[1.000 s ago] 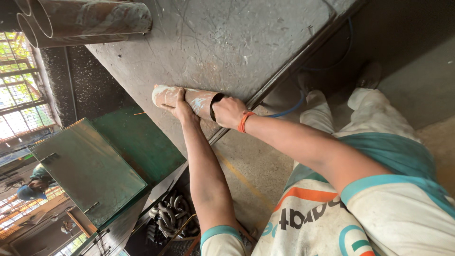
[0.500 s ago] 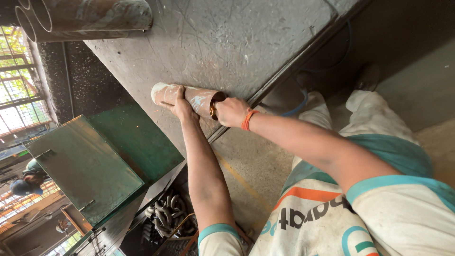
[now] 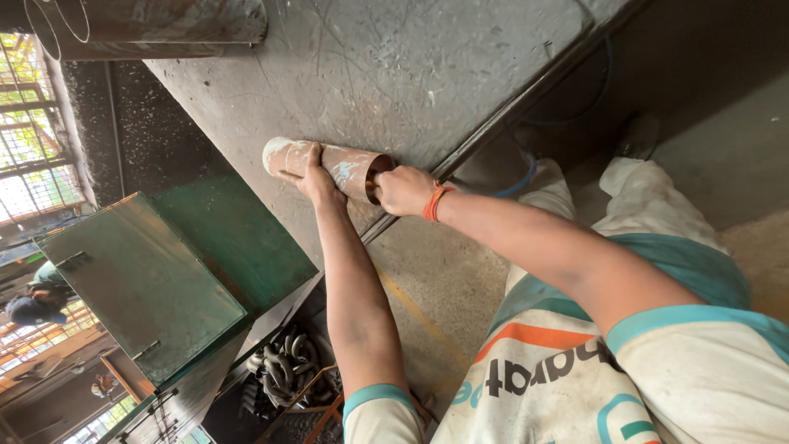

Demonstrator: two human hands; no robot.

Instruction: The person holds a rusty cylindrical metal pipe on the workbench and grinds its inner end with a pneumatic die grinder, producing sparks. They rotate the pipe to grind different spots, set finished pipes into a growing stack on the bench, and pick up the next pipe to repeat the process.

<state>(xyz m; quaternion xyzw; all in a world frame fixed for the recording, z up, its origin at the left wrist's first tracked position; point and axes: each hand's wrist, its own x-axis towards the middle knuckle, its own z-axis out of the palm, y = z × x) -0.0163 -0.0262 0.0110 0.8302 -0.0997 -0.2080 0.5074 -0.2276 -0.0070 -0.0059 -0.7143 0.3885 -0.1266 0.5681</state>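
A short rusty-brown metal tube (image 3: pixel 345 164) with white smears lies on its side near the edge of a scratched grey steel table (image 3: pixel 394 74). My left hand (image 3: pixel 314 177) presses on the tube's middle, fingers spread over it. My right hand (image 3: pixel 403 191), with an orange band at the wrist, grips the tube's open end, the thumb at its rim. Both arms reach across from the lower right.
Two large steel pipes (image 3: pixel 156 25) lie at the table's far end. A green metal cabinet (image 3: pixel 164 279) stands at left, with coiled metal parts (image 3: pixel 279 370) below it. Another person (image 3: pixel 33 300) works far left. My legs and the concrete floor (image 3: pixel 436 296) are at right.
Both hands stay on the tube in nearly the same place. Only the view has shifted slightly.
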